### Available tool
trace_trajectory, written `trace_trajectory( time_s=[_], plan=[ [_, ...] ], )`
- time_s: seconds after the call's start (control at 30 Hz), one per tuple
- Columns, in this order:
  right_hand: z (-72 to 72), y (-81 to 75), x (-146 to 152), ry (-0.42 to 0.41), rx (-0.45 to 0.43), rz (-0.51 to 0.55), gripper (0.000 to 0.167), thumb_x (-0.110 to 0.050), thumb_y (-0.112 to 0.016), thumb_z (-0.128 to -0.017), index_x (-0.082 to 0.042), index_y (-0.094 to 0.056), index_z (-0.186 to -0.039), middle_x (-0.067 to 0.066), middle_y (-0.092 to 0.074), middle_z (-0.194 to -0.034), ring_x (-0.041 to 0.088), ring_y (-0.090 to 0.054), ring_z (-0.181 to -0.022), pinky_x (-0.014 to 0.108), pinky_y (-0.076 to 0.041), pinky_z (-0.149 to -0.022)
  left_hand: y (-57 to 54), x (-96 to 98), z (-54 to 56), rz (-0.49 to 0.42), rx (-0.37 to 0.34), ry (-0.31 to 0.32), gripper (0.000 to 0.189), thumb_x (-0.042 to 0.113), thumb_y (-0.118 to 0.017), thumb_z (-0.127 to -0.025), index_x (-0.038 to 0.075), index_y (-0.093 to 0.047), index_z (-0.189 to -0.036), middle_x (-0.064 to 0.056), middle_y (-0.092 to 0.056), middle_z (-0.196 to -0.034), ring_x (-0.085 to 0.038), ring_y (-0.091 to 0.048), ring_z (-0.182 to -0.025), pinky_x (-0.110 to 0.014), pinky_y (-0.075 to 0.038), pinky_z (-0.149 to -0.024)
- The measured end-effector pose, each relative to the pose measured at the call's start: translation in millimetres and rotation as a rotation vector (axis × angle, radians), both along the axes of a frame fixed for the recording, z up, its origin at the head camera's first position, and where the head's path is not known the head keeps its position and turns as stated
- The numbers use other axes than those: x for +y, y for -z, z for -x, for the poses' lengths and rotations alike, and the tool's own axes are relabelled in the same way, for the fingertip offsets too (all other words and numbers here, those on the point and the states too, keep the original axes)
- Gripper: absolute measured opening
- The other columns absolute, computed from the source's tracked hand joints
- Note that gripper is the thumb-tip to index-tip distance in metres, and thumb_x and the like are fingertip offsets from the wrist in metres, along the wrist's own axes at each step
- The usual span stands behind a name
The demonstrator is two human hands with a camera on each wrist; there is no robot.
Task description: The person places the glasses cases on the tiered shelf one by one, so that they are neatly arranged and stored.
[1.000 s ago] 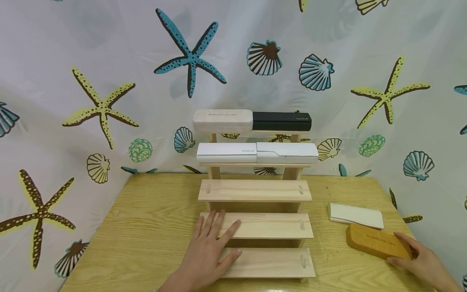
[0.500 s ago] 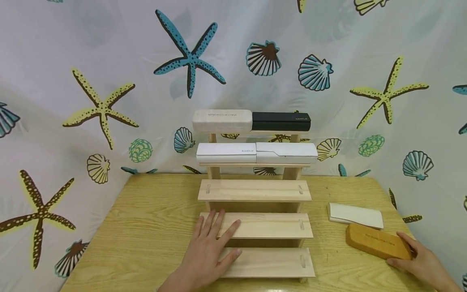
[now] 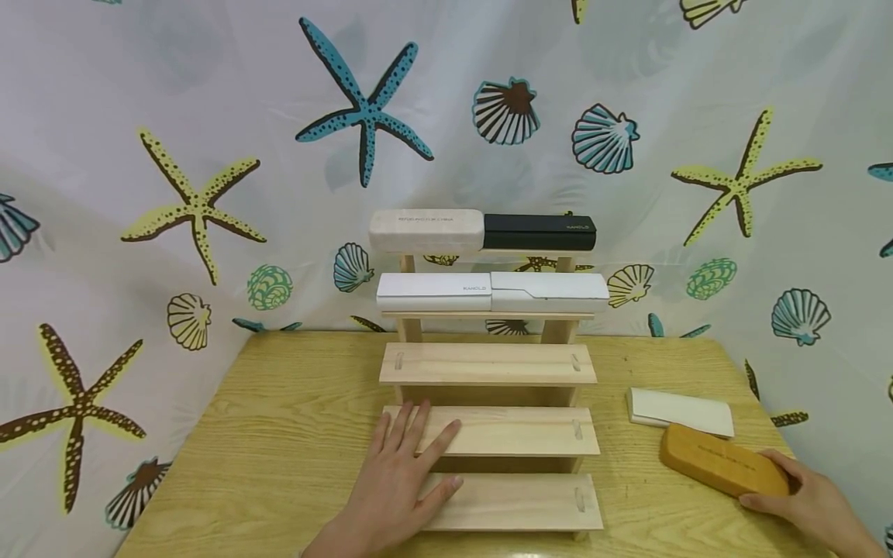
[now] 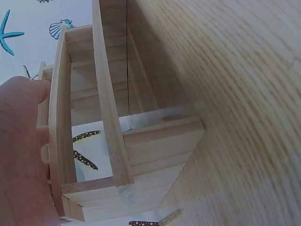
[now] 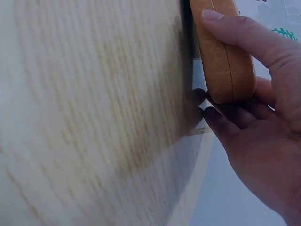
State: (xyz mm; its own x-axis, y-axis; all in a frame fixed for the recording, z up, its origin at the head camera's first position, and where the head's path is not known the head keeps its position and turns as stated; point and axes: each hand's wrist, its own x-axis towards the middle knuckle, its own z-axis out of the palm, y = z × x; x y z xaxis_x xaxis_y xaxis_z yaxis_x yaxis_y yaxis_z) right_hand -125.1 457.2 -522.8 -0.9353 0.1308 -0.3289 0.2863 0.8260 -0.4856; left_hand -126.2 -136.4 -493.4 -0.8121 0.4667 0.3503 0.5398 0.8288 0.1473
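Grasping the orange case (image 3: 718, 463) by its right end in the right grip (image 3: 811, 500), thumb on the near side, fingers curled round the far side. Held at the end nearest that arm, probably for the shorter reach, with the lettering mostly uncovered. Placed at the right of the tabletop (image 3: 300, 418), just in front of an off-white case (image 3: 680, 411) and overlapping its edge in the head view. Contact or clearance beneath: cannot tell.

Nothing grasped in the left grip (image 3: 392, 488); fingers straight and spread on the 4th tier (image 3: 519, 431) of the stepped rack (image 3: 488, 363), thumb out over the lowest tier (image 3: 512, 502). Likely laid there to steady a light, top-loaded frame.

Up on the top tier, a cream case (image 3: 425, 231) beside a black case (image 3: 539, 232); on the 2nd tier, 2 white cases (image 3: 434, 292). Set lengthwise, end to end, presumably to suit shallow tiers, with each pair spanning about the full width.
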Motion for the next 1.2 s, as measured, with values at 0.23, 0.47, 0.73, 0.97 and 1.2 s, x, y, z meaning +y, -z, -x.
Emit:
trace_trajectory(
  time_s=[0.23, 0.47, 0.73, 0.97, 1.2],
  plan=[
    [-0.4, -6.5, -4, 0.016, -0.021, 0.003, 0.115, -0.062, -0.077, -0.09, 0.016, -0.026, -0.158, 0.05, -0.036, -0.15, 0.06, -0.052, -0.127, 0.061, -0.053, -0.098, -0.7, -0.4, 0.1, -0.015, -0.002, 0.008, 0.065, 0.053, -0.058, -0.104, 0.028, -0.044, -0.162, -0.024, -0.032, -0.17, -0.047, -0.03, -0.158, -0.07, -0.024, -0.124],
    [1.1, -21.9, -8, 0.034, -0.002, 0.049, 0.116, -0.064, -0.074, -0.091, 0.015, -0.022, -0.16, 0.05, -0.026, -0.156, 0.061, -0.048, -0.134, 0.055, -0.056, -0.1, -0.5, 0.0, 0.3, -0.01, -0.011, 0.005, 0.065, 0.053, -0.058, -0.104, 0.029, -0.043, -0.163, -0.024, -0.03, -0.171, -0.045, -0.028, -0.159, -0.07, -0.022, -0.125],
    [1.5, -44.2, -19, 0.001, 0.107, 0.07, 0.11, -0.057, -0.078, -0.091, 0.013, -0.027, -0.16, 0.047, -0.033, -0.155, 0.055, -0.057, -0.13, 0.024, -0.06, -0.077, 0.9, 0.0, -0.3, -0.009, -0.005, 0.002, 0.066, 0.055, -0.058, -0.104, 0.029, -0.043, -0.163, -0.024, -0.031, -0.17, -0.047, -0.028, -0.159, -0.07, -0.022, -0.125],
    [2.2, -62.1, -34, -0.002, 0.148, 0.104, 0.112, -0.054, -0.081, -0.09, 0.011, -0.025, -0.162, 0.046, -0.036, -0.155, 0.054, -0.059, -0.128, 0.032, -0.063, -0.077, -0.2, 0.1, -0.4, -0.011, 0.001, 0.009, 0.066, 0.057, -0.055, -0.104, 0.027, -0.045, -0.162, -0.025, -0.032, -0.17, -0.048, -0.031, -0.157, -0.071, -0.023, -0.124],
    [1.4, -79.0, -50, -0.038, 0.213, 0.112, 0.108, -0.051, -0.082, -0.09, 0.006, -0.027, -0.163, 0.044, -0.037, -0.156, 0.056, -0.058, -0.13, 0.025, -0.061, -0.076, -0.4, 0.1, -0.2, -0.005, -0.011, 0.001, 0.066, 0.058, -0.054, -0.105, 0.028, -0.044, -0.162, -0.024, -0.03, -0.171, -0.046, -0.029, -0.159, -0.07, -0.021, -0.125]
  ],
)
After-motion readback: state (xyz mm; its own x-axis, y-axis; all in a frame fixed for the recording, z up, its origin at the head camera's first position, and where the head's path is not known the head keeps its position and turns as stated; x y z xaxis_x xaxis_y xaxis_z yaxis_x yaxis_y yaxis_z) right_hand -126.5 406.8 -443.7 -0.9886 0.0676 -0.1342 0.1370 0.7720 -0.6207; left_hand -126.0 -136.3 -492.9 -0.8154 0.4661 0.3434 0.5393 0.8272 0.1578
